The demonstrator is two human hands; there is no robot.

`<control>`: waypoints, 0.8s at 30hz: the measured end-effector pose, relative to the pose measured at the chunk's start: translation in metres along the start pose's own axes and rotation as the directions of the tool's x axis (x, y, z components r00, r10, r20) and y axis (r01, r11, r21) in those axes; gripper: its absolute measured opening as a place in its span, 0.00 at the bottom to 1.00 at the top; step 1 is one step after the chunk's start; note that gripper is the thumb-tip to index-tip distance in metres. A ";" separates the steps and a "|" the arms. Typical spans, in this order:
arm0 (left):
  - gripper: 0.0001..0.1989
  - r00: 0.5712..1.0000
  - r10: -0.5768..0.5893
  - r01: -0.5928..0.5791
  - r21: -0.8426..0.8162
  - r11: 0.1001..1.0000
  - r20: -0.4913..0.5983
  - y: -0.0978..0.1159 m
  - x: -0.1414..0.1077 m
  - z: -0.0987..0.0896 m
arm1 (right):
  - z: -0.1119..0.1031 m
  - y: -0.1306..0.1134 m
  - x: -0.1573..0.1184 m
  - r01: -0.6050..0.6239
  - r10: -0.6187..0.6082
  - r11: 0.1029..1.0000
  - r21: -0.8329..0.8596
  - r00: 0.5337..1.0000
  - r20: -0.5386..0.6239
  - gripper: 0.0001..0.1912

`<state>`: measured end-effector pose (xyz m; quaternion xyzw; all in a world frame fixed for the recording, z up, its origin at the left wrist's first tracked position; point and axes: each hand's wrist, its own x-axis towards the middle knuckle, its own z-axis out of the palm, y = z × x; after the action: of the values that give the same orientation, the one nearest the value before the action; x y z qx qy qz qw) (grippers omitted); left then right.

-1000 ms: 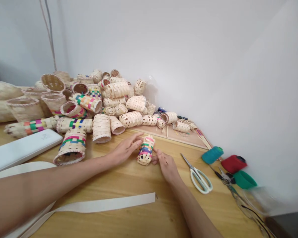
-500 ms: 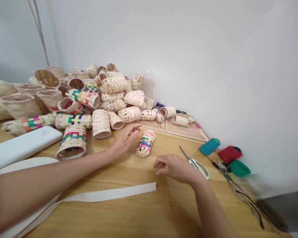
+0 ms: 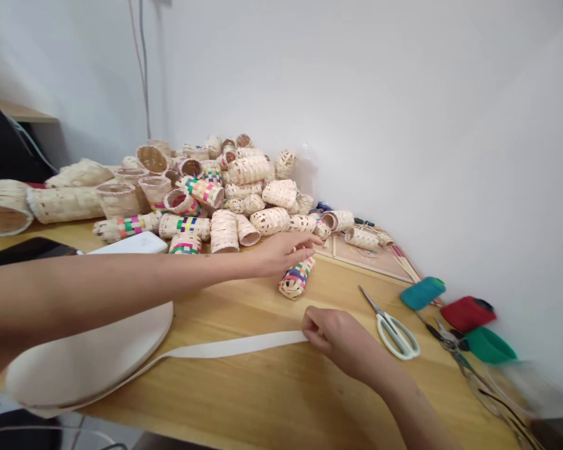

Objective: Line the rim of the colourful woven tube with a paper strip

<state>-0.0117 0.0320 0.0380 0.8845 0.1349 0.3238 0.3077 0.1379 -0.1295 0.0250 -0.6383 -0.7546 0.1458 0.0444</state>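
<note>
My right hand (image 3: 335, 337) pinches the free end of a flat white strip (image 3: 234, 345) above the wooden table. That strip runs left to a big flat roll of the same white tape (image 3: 98, 356), partly covered by my left forearm. A small woven basket (image 3: 296, 279) with pink, green and blue bands lies on its side, its closed end toward me. Over its far end reaches my left hand (image 3: 281, 253), fingers extended; whether they touch the basket I cannot tell.
Many woven baskets (image 3: 248, 169) are heaped against the wall. Scissors (image 3: 389, 325) lie right of my right hand, beyond them teal (image 3: 422, 294), red (image 3: 466, 314) and green (image 3: 490, 345) thread spools. A white device (image 3: 131, 242) and a black phone (image 3: 28, 250) lie at left.
My right hand has closed on the strip's end and lifted it slightly. My left hand has moved over the basket's far end. The view has shifted left.
</note>
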 end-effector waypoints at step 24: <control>0.27 0.610 -0.120 0.559 -0.317 0.767 0.783 0.005 -0.081 -0.035 | -0.041 0.069 -0.054 -0.189 0.133 0.982 -0.002 0.696 -0.706 0.14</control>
<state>-0.0957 0.0084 0.0229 0.7699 0.0798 -0.0964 0.6258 0.2231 -0.1655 0.0512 -0.7103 -0.6270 -0.1324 0.2913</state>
